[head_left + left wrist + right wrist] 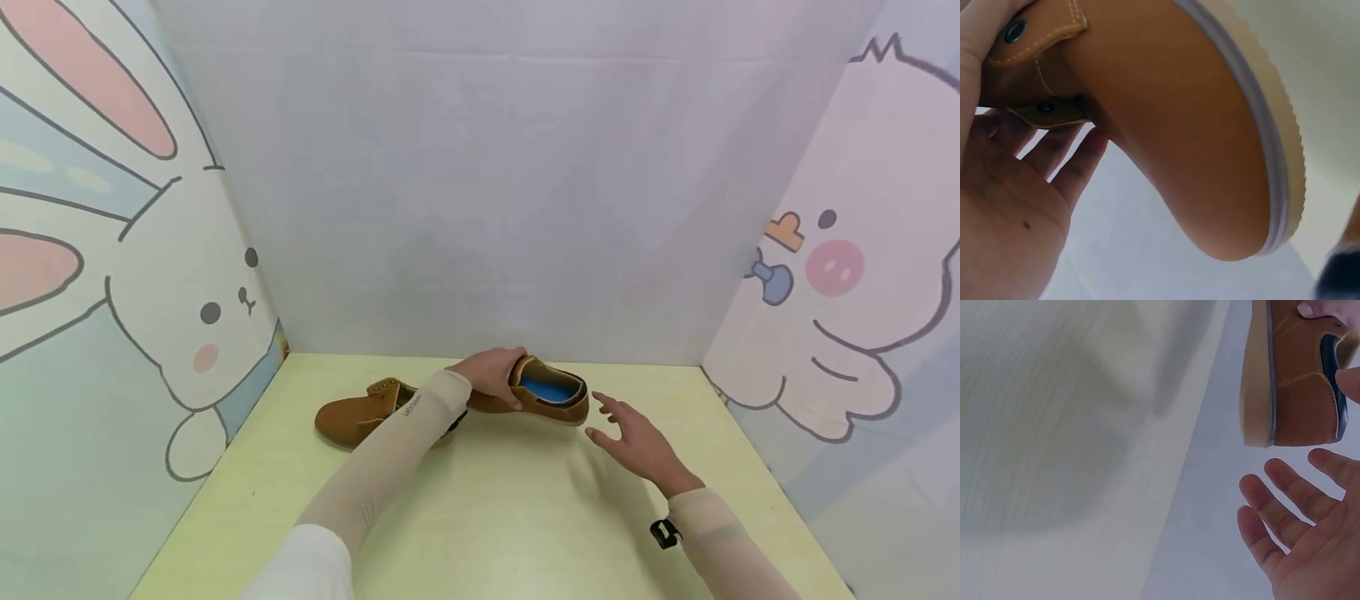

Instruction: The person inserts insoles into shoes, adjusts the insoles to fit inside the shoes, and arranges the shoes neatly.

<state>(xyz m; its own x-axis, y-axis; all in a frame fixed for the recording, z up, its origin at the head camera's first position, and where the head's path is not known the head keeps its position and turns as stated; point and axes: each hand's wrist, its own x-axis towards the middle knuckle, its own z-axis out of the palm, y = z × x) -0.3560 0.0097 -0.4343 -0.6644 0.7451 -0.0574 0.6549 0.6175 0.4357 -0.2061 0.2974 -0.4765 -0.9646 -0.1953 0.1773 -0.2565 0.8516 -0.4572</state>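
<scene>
My left hand (491,373) grips a brown lace-up shoe (555,411) around its lace flaps. This shoe has a blue insole, and its heel points right. In the left wrist view, its rounded toe (1210,206) and pale ridged sole show, with the fingers (1075,165) at the eyelet flap. Just right of the heel, my right hand (637,442) hovers with fingers spread, holding nothing. The right wrist view shows a gap between those fingers (1279,506) and the shoe's heel (1304,415). A second brown shoe (352,419) lies at left, toe leftward, partly hidden by my left forearm.
The pale yellow table (517,517) ends at a whitish back wall (495,208). Side panels carry a cartoon rabbit (180,283) on the left and a cartoon chick (862,275) on the right. A black clip (664,533) sits by my right wrist.
</scene>
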